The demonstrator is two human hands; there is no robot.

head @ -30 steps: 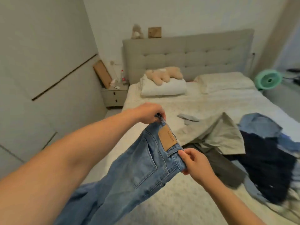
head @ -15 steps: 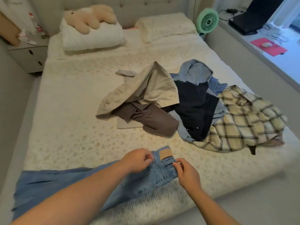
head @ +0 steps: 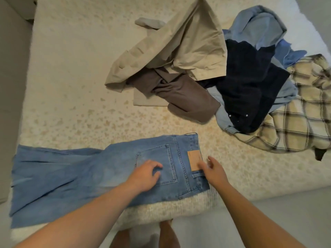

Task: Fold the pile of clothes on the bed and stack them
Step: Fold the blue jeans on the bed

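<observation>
Right now the jeans (head: 100,174) lie flat along the near edge of the bed (head: 71,77), waistband to the right, legs running off to the left, back pocket and tan leather patch (head: 194,160) facing up. The left hand (head: 144,176) rests on the back pocket with its fingers loosely bent against the denim, gripping nothing that I can see. The right hand (head: 214,171) sits at the waistband just beside the patch, fingers spread and relaxed; whether the fingertips actually touch the cloth is hard to make out because they are blurred. Further up the bed, well apart from the jeans, sits the heap of unfolded clothes: beige trousers (head: 172,49) draped on top of a brown garment (head: 186,97), a dark navy piece (head: 250,86) just to their right lying over a light blue shirt (head: 258,27), and a cream plaid shirt (head: 297,122) at the far right, cut off by the edge of the view. A small grey item (head: 149,23), perhaps a sock, pokes out from behind the beige trousers. How many pieces are buried under the heap cannot be told. The ends of the jeans' legs hang past the left end of the mattress, and the person's legs show only partly at the bottom.
</observation>
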